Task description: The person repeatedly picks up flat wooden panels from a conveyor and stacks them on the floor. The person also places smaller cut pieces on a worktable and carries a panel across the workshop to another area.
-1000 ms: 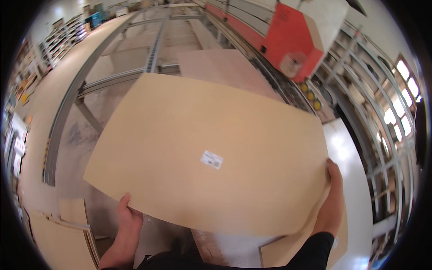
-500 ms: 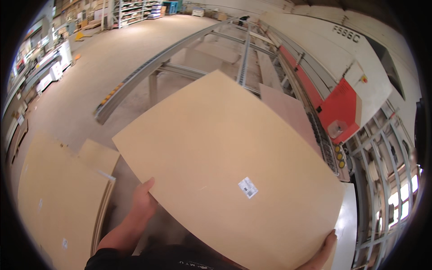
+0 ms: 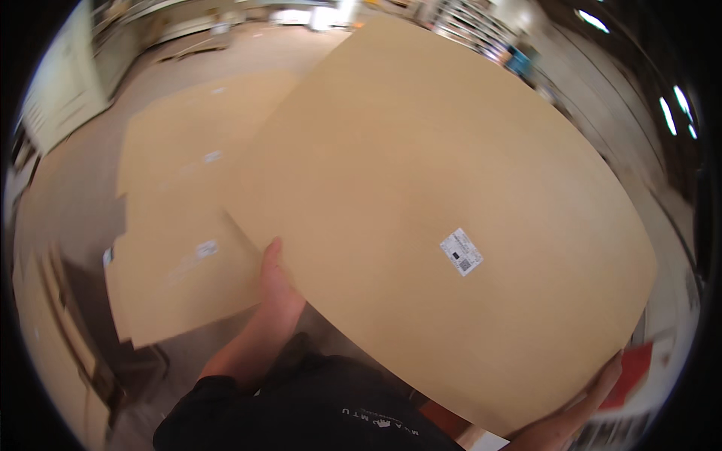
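Observation:
A large tan board [image 3: 421, 165] with a white printed label [image 3: 461, 252] on its face fills the middle of the view, held up in front of my body. My left hand [image 3: 280, 282] grips its near left edge, thumb on top and the other fingers hidden beneath. At the lower right, my right hand [image 3: 602, 383] is closed on the board's right edge, its fingers partly out of sight. Left of the held board lies a stack of similar tan boards [image 3: 169, 289], with several small white labels on top.
More boards [image 3: 64, 353] lie at the lower left, beyond a gap from the stack. A light-coloured cabinet [image 3: 64, 98] stands at the far left. Shelving [image 3: 474, 26] is at the back, and part of a red-and-white machine [image 3: 632, 372] shows at the lower right.
My view has swung left, away from the rails and the large machine, toward the stacked boards. The held board has come along with both hands still on it and now partly overlaps the stack in view.

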`<state>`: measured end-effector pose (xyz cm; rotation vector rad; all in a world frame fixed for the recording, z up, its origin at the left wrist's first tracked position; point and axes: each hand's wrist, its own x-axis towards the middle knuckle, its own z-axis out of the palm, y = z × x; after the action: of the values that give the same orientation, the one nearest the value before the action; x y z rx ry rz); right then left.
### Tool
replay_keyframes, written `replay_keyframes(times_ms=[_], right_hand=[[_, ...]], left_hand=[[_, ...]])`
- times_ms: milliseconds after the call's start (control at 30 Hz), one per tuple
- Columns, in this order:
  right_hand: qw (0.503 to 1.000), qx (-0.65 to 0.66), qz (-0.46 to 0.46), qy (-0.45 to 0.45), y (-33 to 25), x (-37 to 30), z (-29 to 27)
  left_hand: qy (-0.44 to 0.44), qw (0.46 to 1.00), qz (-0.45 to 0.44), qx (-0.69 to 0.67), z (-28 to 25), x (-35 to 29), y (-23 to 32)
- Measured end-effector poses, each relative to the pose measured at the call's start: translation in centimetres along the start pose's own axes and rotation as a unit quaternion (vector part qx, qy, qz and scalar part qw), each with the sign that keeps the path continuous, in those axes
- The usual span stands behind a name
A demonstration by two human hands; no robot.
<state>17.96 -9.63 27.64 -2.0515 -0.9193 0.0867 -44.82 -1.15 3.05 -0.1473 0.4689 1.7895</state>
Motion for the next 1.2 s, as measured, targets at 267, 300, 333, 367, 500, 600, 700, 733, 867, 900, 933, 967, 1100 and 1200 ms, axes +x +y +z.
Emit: replay_keyframes(times_ms=[267,300,333,367,500,600,700,733,867,900,933,967,1100,1200], right_hand=[[0.963,0.044,-0.193,-0.184,-17.2,10.0,22.5],[0.952,0.017,-0.234,-0.196,-20.3,10.8,24.7],[0.944,0.000,-0.260,-0.205,-22.4,10.4,27.9],[0.934,-0.040,-0.294,-0.197,-24.2,9.4,31.4],[0.905,-0.020,-0.327,-0.272,-31.4,2.9,45.1],[0.884,0.003,-0.317,-0.344,-34.0,-2.4,54.4],[0.848,-0.054,-0.358,-0.387,-35.3,-6.5,63.0],[0.862,-0.002,-0.314,-0.397,-35.1,-8.1,65.8],[0.866,-0.005,-0.263,-0.425,-33.9,-10.1,73.4],[0.869,-0.007,-0.258,-0.423,-34.1,-9.9,75.1],[0.868,-0.016,-0.266,-0.419,-34.5,-9.5,76.4],[0.867,-0.029,-0.274,-0.416,-34.7,-8.7,77.4],[0.862,0.044,-0.267,-0.429,-35.5,-5.8,80.0],[0.881,0.007,-0.216,-0.421,-35.8,-4.3,81.2]], left_hand=[[0.137,0.954,0.265,-0.025,-7.6,-5.1,10.8],[0.174,0.947,0.268,-0.045,-8.5,-7.4,8.7],[0.200,0.936,0.278,-0.079,-9.3,-8.2,9.3],[0.207,0.929,0.303,-0.056,-9.8,-9.0,10.0],[0.247,0.894,0.365,-0.079,-14.0,-9.8,14.5],[0.265,0.867,0.416,-0.071,-16.2,-8.7,18.5],[0.328,0.841,0.425,-0.061,-17.3,-7.0,21.4],[0.328,0.839,0.428,-0.066,-17.5,-5.8,22.6],[0.392,0.802,0.449,-0.034,-19.3,0.3,27.6],[0.391,0.793,0.466,-0.034,-19.8,2.4,28.2],[0.384,0.799,0.462,-0.022,-20.1,4.5,29.0],[0.394,0.797,0.458,-0.012,-20.3,6.7,29.5],[0.399,0.808,0.433,-0.016,-19.6,13.1,30.5],[0.410,0.811,0.417,0.002,-18.4,16.6,31.0]])
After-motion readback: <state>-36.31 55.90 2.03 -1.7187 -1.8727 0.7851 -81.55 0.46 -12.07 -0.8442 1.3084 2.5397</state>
